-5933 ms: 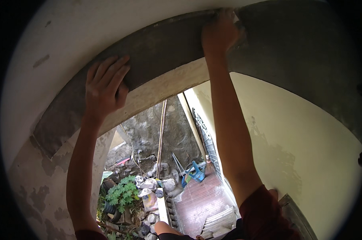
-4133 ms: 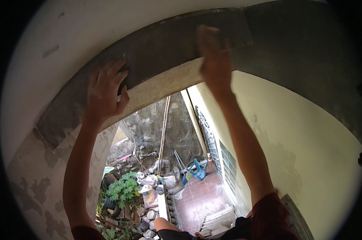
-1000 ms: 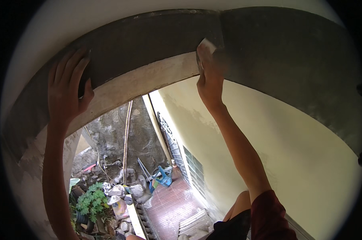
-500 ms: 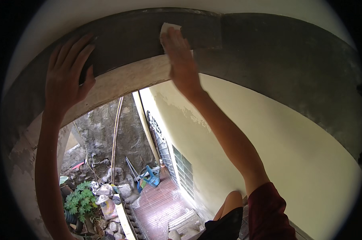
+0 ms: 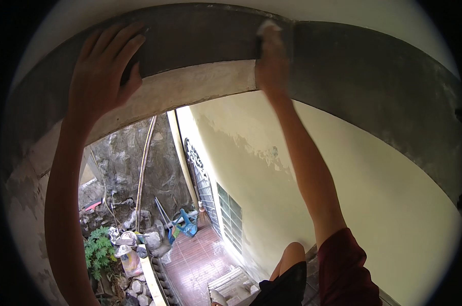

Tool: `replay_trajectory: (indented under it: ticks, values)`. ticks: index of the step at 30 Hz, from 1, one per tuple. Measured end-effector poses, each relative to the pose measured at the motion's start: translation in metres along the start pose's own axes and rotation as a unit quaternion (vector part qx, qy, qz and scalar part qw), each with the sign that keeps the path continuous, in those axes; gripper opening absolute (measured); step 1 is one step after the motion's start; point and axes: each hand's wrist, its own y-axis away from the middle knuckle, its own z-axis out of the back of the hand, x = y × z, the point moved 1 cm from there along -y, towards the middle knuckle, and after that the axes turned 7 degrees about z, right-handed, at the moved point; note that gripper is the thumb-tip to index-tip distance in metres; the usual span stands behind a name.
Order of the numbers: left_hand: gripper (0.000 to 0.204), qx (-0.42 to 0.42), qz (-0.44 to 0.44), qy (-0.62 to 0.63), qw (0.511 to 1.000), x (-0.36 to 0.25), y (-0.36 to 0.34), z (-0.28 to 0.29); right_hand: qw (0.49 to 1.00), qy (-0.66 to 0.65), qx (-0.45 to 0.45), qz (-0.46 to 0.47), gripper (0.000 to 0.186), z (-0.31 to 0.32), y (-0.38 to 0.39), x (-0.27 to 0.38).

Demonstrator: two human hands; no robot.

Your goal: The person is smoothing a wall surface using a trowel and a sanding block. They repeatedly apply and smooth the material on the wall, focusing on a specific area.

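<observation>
A dark grey concrete beam (image 5: 200, 35) curves across the top of the view, with a lighter underside (image 5: 190, 83). My left hand (image 5: 106, 64) lies flat on its dark face at the left, fingers spread. Farther right, close to where the beam meets another dark section, my right hand (image 5: 273, 64) presses a small whitish piece, perhaps sandpaper (image 5: 269, 26), against the beam. Motion blurs this hand, and most of the piece is hidden beneath its fingers.
Far below is a reddish tiled floor (image 5: 190, 260) with a blue plastic stool (image 5: 186, 223) and a broom (image 5: 202, 217). Rubble and a green plant (image 5: 99, 250) lie at the left. A pale yellow wall (image 5: 379, 194) rises on the right, beside a barred window (image 5: 230, 214).
My right hand has slid right along the beam with the whitish piece, toward the joint. My left hand still rests flat on the beam, slightly farther right in view as the view shifted.
</observation>
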Motion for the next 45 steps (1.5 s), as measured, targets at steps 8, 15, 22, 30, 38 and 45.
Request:
replay_trajectory:
  ticks: [8, 15, 22, 30, 38, 45]
  values:
    - [0.041, 0.006, 0.001, -0.009, 1.000, 0.000, -0.002, -0.002, 0.986, 0.010, -0.087, 0.143, 0.044, -0.021, 0.000, 0.010]
    - [0.041, 0.000, 0.004, -0.006, 1.000, -0.003, -0.001, -0.002, 0.994, 0.053, -0.074, 0.064, 0.048, 0.001, -0.013, -0.029]
    - [0.040, -0.003, 0.010, -0.012, 1.000, 0.000, 0.000, -0.003, 0.989, 0.032, -0.055, 0.131, 0.055, -0.013, -0.003, 0.012]
    - [0.042, 0.016, 0.010, -0.013, 1.000, -0.001, 0.001, -0.003, 0.999, 0.024, -0.028, 0.019, 0.053, 0.009, -0.011, -0.034]
    - [0.037, -0.013, 0.005, -0.026, 1.000, -0.005, 0.000, -0.006, 0.982, 0.003, -0.032, 0.185, 0.058, -0.017, 0.002, 0.017]
    - [0.035, -0.028, 0.005, 0.001, 1.000, -0.005, -0.001, -0.004, 0.993, 0.115, -0.035, -0.018, 0.045, 0.008, -0.020, -0.038]
